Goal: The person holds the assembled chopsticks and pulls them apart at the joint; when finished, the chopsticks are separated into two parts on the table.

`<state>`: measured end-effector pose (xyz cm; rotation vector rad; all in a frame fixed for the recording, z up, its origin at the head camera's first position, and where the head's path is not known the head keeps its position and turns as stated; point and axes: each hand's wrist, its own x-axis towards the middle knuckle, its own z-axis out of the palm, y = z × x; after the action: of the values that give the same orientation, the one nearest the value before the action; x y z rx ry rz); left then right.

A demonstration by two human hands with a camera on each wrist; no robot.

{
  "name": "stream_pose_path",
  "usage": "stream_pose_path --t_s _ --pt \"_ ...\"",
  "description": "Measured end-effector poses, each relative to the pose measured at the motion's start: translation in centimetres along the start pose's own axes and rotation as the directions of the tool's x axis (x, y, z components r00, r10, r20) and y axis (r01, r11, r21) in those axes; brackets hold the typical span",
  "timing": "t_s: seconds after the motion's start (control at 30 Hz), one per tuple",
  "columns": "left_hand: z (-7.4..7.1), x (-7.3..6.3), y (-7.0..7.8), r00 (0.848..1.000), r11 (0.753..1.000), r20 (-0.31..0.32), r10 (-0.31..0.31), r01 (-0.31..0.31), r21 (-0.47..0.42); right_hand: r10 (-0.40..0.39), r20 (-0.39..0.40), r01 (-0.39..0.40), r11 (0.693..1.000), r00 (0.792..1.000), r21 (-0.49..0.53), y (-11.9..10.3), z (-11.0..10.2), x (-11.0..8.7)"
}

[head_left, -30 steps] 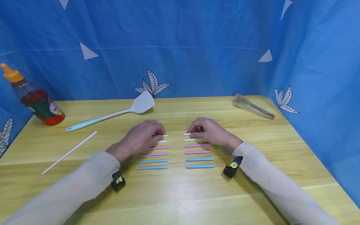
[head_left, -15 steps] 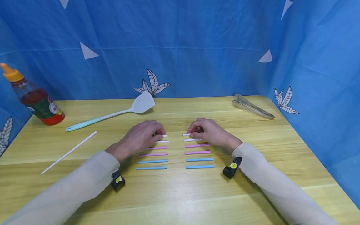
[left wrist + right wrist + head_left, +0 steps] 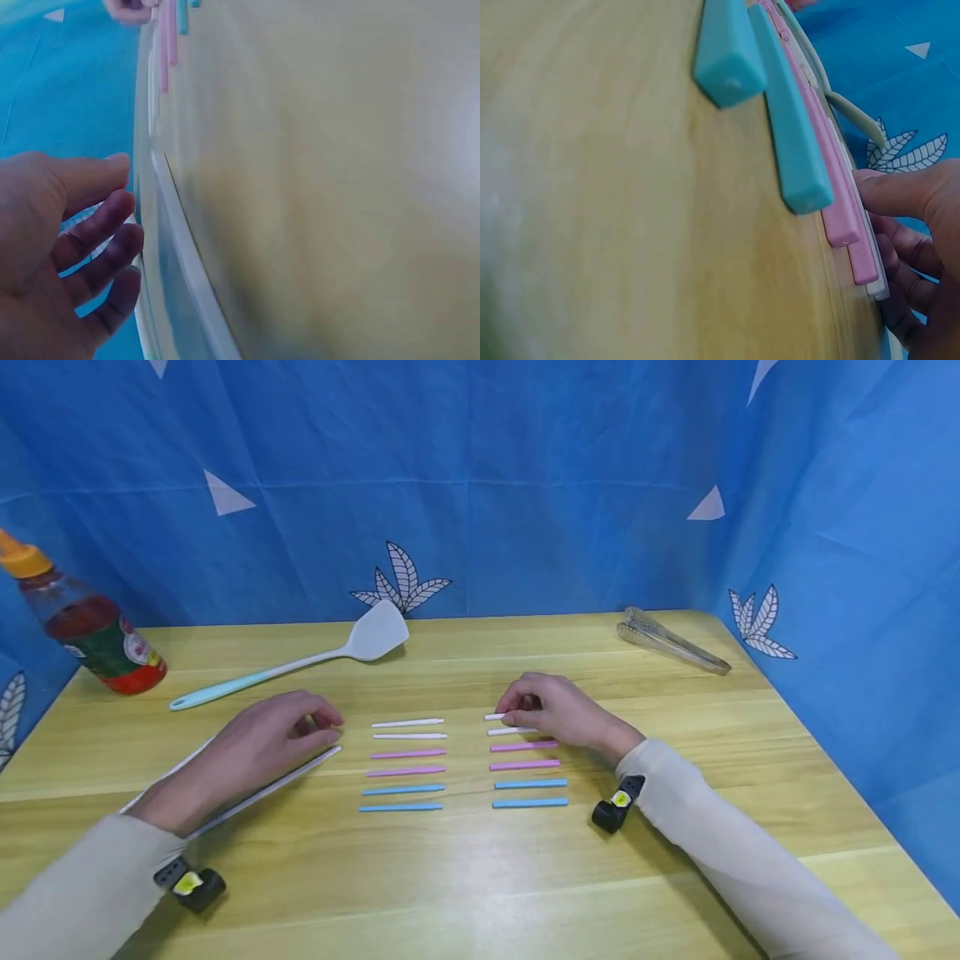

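Two columns of short blue, pink and white sticks lie on the wooden table in the head view. My right hand (image 3: 551, 708) pinches the farthest white stick (image 3: 492, 717) of the right column between thumb and fingers. Much of that stick is hidden by the hand. My left hand (image 3: 273, 739) hovers left of the left column with fingers loosely curled, holding nothing. Below it lies a long white stick (image 3: 300, 772); another long white stick (image 3: 171, 774) runs partly behind the wrist. At the far end of the left column is a short white stick (image 3: 407, 723).
A white spatula (image 3: 377, 631) with a pale green handle lies toward the back. Metal tongs (image 3: 671, 643) lie at the back right. A sauce bottle (image 3: 105, 639) stands at the far left. A blue cloth (image 3: 480, 485) hangs behind the table.
My left hand has let go of the far white stick in the left column and moved left. A second long white stick now shows. My right hand stays where it was.
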<state>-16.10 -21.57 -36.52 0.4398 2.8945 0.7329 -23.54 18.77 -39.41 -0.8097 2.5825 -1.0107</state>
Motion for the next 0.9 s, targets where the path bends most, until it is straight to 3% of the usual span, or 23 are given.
stream_pose_path --t_s 0.13,0.27,0.4,0.5,0.67,0.8,0.9 --pt "-0.2 -2.7 -2.0 1.000 1.000 0.013 -0.013 0.013 -0.022 -0.002 -0.003 0.002 1.000 1.000 0.006 -0.1 0.1 0.1" --pt "0.1 -4.5 -3.0 1.000 1.000 -0.014 -0.008 0.008 0.004 -0.010 -0.017 0.010 1.000 1.000 0.003 -0.2 0.1 0.0" --pt "0.5 -5.4 -3.4 0.999 1.000 -0.050 0.000 0.001 0.019 -0.007 -0.024 0.007 1.000 1.000 0.002 -0.3 0.2 -0.1" --pt "0.7 -5.4 -3.3 0.998 1.000 -0.059 0.011 -0.010 0.022 -0.001 -0.027 0.001 1.000 1.000 0.006 -0.1 0.1 -0.2" --pt "0.2 -4.6 -2.0 0.998 0.999 -0.065 0.019 -0.017 0.029 0.008 -0.095 -0.005 0.999 0.995 0.039 -0.2 -0.3 -0.4" --pt "-0.1 -3.6 0.3 0.995 0.998 -0.068 0.068 -0.067 0.016 -0.018 -0.170 0.028 0.998 0.985 0.057 -1.5 -0.5 -0.9" --pt "0.1 -3.1 2.5 0.992 0.994 -0.064 0.109 -0.109 0.001 -0.086 -0.182 0.096 0.994 0.980 0.047 -3.4 0.0 -1.2"
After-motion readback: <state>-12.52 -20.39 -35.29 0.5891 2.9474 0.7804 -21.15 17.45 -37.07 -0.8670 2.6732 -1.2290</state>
